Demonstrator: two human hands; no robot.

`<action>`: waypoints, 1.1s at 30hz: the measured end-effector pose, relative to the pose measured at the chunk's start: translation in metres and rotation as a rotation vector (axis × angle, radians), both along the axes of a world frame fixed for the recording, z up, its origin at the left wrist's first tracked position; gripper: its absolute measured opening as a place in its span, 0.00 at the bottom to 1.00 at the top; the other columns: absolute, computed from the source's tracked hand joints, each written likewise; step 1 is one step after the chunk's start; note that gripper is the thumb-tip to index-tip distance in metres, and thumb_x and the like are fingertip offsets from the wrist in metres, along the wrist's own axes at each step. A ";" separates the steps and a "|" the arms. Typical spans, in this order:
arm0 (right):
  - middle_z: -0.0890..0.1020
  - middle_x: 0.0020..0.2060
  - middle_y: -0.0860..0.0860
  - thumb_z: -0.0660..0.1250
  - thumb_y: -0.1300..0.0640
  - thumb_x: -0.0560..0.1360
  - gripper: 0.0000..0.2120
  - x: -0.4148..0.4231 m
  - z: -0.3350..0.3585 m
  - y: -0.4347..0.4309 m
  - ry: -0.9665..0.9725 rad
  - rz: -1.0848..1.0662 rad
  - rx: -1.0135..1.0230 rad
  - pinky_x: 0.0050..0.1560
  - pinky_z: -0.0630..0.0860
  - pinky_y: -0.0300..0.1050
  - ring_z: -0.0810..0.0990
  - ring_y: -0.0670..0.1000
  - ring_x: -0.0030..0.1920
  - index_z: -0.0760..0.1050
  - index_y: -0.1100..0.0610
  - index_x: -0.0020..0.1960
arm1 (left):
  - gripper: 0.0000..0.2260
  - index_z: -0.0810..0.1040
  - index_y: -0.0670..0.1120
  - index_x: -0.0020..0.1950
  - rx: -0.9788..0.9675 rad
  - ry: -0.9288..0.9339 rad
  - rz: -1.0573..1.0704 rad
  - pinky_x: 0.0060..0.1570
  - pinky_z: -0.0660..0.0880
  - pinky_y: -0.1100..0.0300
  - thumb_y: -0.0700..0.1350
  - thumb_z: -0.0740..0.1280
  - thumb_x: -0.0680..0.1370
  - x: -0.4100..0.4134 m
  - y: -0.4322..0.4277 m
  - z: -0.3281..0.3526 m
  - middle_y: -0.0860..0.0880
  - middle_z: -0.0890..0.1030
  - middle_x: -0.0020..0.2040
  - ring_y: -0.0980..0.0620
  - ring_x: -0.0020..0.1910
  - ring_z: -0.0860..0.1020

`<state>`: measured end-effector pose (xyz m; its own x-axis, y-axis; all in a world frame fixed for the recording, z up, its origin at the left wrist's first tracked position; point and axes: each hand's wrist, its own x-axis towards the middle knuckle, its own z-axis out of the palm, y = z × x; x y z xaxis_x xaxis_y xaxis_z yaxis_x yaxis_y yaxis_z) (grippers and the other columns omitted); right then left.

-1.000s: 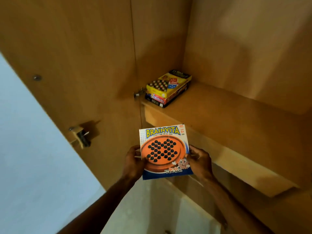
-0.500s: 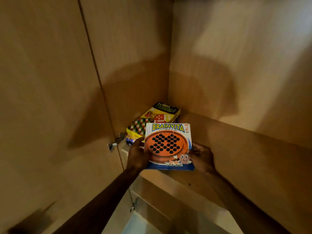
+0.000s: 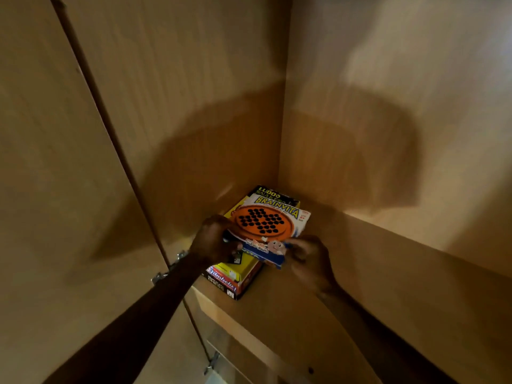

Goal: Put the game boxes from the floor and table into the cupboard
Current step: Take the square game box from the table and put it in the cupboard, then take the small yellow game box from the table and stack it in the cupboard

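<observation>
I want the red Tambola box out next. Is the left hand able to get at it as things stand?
Probably not directly: the left hand is holding the Brainvita box, and the yellow Ludo box lies on the Tambola box, leaving only its front edge exposed.

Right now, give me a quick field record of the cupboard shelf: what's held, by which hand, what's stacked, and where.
held item: Brainvita box, tilted, over the stack
left hand: grip on the box's left edge
right hand: grip on the box's lower right corner
stack: Ludo box on top, Tambola box below, one dark box under that
stack location: back left corner of the shelf
released: not yet
</observation>
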<state>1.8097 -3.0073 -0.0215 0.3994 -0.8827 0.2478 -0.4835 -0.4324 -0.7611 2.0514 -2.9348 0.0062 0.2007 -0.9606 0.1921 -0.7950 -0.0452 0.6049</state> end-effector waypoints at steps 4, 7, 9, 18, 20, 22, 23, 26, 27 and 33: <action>0.76 0.55 0.49 0.72 0.60 0.72 0.14 0.010 -0.001 0.000 0.023 0.180 0.024 0.53 0.71 0.24 0.78 0.45 0.55 0.81 0.54 0.58 | 0.13 0.80 0.53 0.59 -0.042 -0.138 0.161 0.48 0.82 0.52 0.43 0.68 0.75 0.001 0.004 -0.012 0.51 0.80 0.60 0.51 0.53 0.82; 0.75 0.61 0.49 0.72 0.56 0.73 0.18 0.016 -0.001 -0.004 0.076 0.256 0.078 0.58 0.76 0.33 0.76 0.45 0.59 0.78 0.53 0.63 | 0.19 0.76 0.56 0.65 -0.021 -0.124 0.181 0.50 0.81 0.52 0.41 0.65 0.76 -0.006 0.009 -0.007 0.50 0.79 0.64 0.50 0.55 0.80; 0.75 0.63 0.49 0.71 0.54 0.73 0.20 0.016 -0.001 -0.006 0.109 0.273 0.084 0.61 0.77 0.42 0.75 0.47 0.63 0.76 0.51 0.65 | 0.21 0.75 0.55 0.67 0.016 -0.099 0.224 0.51 0.80 0.56 0.38 0.65 0.76 -0.012 0.011 -0.003 0.48 0.77 0.66 0.49 0.56 0.79; 0.77 0.63 0.47 0.70 0.54 0.74 0.22 -0.009 -0.006 0.006 -0.065 0.290 0.216 0.58 0.76 0.39 0.76 0.44 0.62 0.74 0.51 0.67 | 0.13 0.80 0.49 0.61 -0.072 0.097 0.374 0.47 0.73 0.61 0.41 0.67 0.78 -0.066 0.048 -0.007 0.54 0.80 0.56 0.52 0.52 0.79; 0.81 0.58 0.46 0.69 0.55 0.74 0.19 -0.012 -0.013 0.021 -0.131 0.313 0.280 0.53 0.78 0.38 0.79 0.41 0.56 0.76 0.52 0.65 | 0.12 0.81 0.50 0.60 -0.093 0.212 0.460 0.54 0.73 0.60 0.44 0.69 0.77 -0.077 0.073 -0.024 0.55 0.81 0.57 0.53 0.57 0.78; 0.83 0.55 0.47 0.69 0.57 0.74 0.16 -0.013 -0.025 0.040 -0.176 0.366 0.349 0.52 0.79 0.38 0.81 0.39 0.52 0.78 0.53 0.62 | 0.12 0.81 0.50 0.60 -0.097 0.340 0.565 0.55 0.74 0.58 0.44 0.70 0.77 -0.089 0.103 -0.042 0.53 0.81 0.59 0.54 0.57 0.78; 0.84 0.53 0.48 0.69 0.57 0.74 0.15 -0.012 -0.030 0.049 -0.185 0.385 0.376 0.52 0.79 0.39 0.82 0.40 0.51 0.79 0.53 0.61 | 0.11 0.82 0.48 0.60 -0.109 0.399 0.612 0.54 0.76 0.59 0.43 0.69 0.77 -0.094 0.117 -0.048 0.52 0.82 0.58 0.54 0.55 0.79; 0.85 0.49 0.46 0.69 0.52 0.71 0.17 -0.006 -0.050 0.083 -0.158 0.506 0.430 0.50 0.81 0.43 0.83 0.43 0.49 0.79 0.52 0.60 | 0.10 0.82 0.46 0.58 -0.145 0.526 0.780 0.45 0.73 0.77 0.40 0.69 0.78 -0.116 0.175 -0.069 0.52 0.84 0.53 0.65 0.48 0.79; 0.84 0.48 0.46 0.69 0.51 0.71 0.18 -0.003 -0.054 0.094 -0.149 0.547 0.446 0.49 0.80 0.43 0.83 0.45 0.49 0.79 0.52 0.60 | 0.10 0.82 0.46 0.58 -0.148 0.553 0.822 0.43 0.71 0.79 0.39 0.69 0.78 -0.124 0.194 -0.074 0.53 0.84 0.53 0.67 0.47 0.79; 0.84 0.43 0.46 0.70 0.55 0.73 0.15 0.019 -0.065 0.191 -0.027 0.800 0.508 0.46 0.77 0.36 0.83 0.46 0.46 0.80 0.53 0.60 | 0.09 0.83 0.45 0.55 -0.180 0.616 1.112 0.46 0.72 0.75 0.36 0.69 0.77 -0.163 0.326 -0.095 0.50 0.85 0.52 0.68 0.44 0.79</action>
